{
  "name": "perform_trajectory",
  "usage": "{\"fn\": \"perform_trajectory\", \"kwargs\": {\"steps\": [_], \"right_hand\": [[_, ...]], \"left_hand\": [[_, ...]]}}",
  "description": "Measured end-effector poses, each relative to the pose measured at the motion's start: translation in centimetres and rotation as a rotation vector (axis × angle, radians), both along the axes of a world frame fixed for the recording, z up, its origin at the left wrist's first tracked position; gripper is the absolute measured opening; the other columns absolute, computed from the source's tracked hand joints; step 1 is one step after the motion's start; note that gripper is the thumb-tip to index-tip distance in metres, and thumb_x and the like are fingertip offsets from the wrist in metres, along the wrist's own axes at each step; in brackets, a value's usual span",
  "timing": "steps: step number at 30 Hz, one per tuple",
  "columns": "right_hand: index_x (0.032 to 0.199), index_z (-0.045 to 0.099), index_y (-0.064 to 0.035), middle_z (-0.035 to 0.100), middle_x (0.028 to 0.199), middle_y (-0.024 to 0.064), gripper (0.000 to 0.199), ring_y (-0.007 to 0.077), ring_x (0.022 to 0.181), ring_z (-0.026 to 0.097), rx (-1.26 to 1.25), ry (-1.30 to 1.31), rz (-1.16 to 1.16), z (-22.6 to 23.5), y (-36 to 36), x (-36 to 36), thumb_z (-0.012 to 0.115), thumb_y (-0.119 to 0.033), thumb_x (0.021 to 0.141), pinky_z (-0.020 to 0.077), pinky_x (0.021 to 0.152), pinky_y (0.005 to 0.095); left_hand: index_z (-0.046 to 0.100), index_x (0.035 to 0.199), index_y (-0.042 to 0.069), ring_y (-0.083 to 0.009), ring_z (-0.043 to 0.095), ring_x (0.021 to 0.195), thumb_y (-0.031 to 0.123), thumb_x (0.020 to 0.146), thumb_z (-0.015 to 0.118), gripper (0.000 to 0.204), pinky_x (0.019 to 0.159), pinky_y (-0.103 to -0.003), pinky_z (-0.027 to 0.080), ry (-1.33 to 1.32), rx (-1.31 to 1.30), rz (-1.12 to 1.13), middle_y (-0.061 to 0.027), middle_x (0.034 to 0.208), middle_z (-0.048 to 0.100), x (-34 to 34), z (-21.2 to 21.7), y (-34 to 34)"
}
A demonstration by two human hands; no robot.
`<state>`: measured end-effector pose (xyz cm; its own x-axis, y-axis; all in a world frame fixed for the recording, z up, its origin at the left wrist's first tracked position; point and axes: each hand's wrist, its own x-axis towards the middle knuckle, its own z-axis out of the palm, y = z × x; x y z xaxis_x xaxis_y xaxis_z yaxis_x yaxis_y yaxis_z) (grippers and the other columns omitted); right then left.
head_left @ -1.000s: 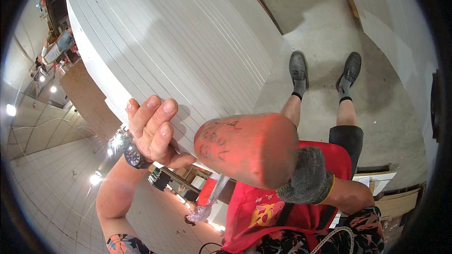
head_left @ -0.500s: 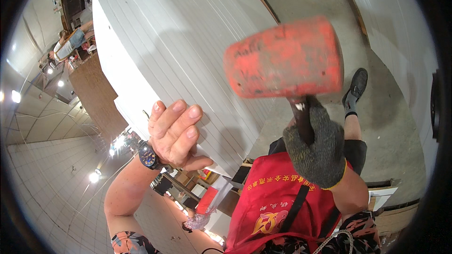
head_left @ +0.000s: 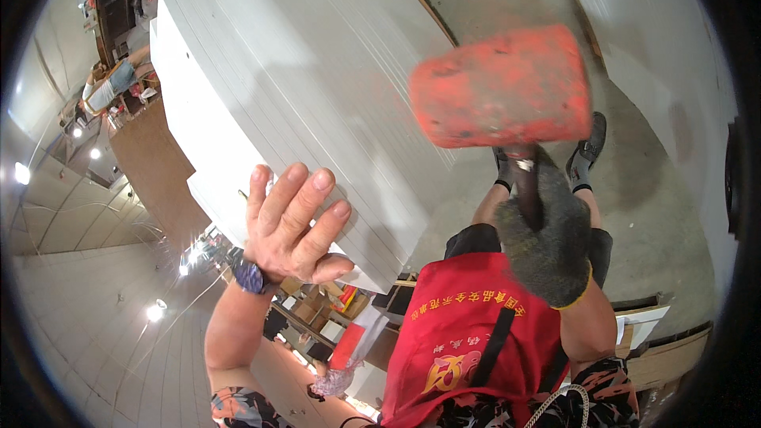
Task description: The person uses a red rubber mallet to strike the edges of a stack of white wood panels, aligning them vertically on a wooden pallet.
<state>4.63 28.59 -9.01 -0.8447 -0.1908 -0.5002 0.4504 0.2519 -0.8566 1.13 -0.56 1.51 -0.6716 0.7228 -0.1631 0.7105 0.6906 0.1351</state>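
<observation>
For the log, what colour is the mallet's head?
Red with greyish worn patches; the mallet head shows best in the head view, slightly blurred.

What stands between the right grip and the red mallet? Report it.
Only the dark knit glove: the right grip wears it, closed around the handle of the red mallet. Nothing else visible comes between them.

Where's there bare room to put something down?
Bare floor shows between the shoes and the pale panel at right, and again above the red mallet, between that panel and the lined white stack. It's crowded around the mallet, held in the gloved right hand, and below the bare left hand, where boxes cluster.
</observation>
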Motion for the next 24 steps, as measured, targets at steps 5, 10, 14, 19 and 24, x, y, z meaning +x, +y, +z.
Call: {"fn": "perform_trajectory", "kwargs": {"steps": [5, 10, 14, 19, 24], "right_hand": [[0.124, 0.052, -0.0046, 0.058, 0.062, 0.0112, 0.050, 0.0244, 0.051, 0.060, 0.338, -0.031, -0.027, -3.0, 4.4, 5.5, 0.061, -0.009, 0.075, 0.0488, 0.050, 0.0362], [0.129, 0.048, -0.0038, 0.058, 0.060, 0.0088, 0.054, 0.0197, 0.045, 0.059, 0.375, -0.172, -0.011, -3.9, 6.1, 7.8, 0.059, -0.009, 0.076, 0.0487, 0.045, 0.0337], [0.129, 0.048, -0.0036, 0.058, 0.061, 0.0117, 0.055, 0.0229, 0.048, 0.060, 0.409, -0.043, 0.073, -2.7, 6.0, 7.9, 0.060, -0.010, 0.076, 0.0490, 0.048, 0.0353], [0.134, 0.045, -0.0014, 0.063, 0.070, 0.0139, 0.062, 0.0302, 0.056, 0.061, 0.301, 0.046, 0.103, -0.9, 4.0, 6.1, 0.066, -0.012, 0.076, 0.0490, 0.053, 0.0374], [0.134, 0.044, -0.0004, 0.062, 0.067, 0.0177, 0.061, 0.0365, 0.056, 0.062, -0.004, 0.048, 0.009, -1.4, 1.8, 6.8, 0.065, -0.012, 0.078, 0.0496, 0.051, 0.0433]], "left_hand": [[0.060, 0.115, 0.012, -0.0385, 0.048, 0.123, 0.045, 0.085, 0.064, 0.045, 0.106, -0.065, 0.028, -0.185, 0.123, 0.290, -0.0147, 0.130, 0.055, -0.1, 8.2, 4.9], [0.064, 0.107, 0.009, -0.0336, 0.056, 0.111, 0.029, 0.087, 0.061, 0.028, 0.091, -0.057, 0.043, -0.013, 0.529, 0.499, -0.0149, 0.116, 0.062, 2.3, 11.4, 4.3], [0.058, 0.112, 0.006, -0.0330, 0.056, 0.109, 0.030, 0.092, 0.052, 0.033, 0.089, -0.053, 0.045, 0.177, 0.416, 0.577, -0.0170, 0.116, 0.060, 2.6, 10.8, 3.8], [0.030, 0.145, 0.004, -0.0382, 0.030, 0.136, 0.060, 0.088, 0.050, 0.082, 0.113, -0.055, 0.018, 0.114, 0.057, 0.719, -0.0217, 0.146, 0.035, -1.0, 4.4, 1.6], [0.008, 0.148, -0.003, -0.0405, 0.011, 0.143, 0.074, 0.060, 0.069, 0.131, 0.114, -0.049, 0.019, -0.215, -0.203, 0.575, -0.0287, 0.153, 0.008, -0.2, 2.9, -0.7]]}}
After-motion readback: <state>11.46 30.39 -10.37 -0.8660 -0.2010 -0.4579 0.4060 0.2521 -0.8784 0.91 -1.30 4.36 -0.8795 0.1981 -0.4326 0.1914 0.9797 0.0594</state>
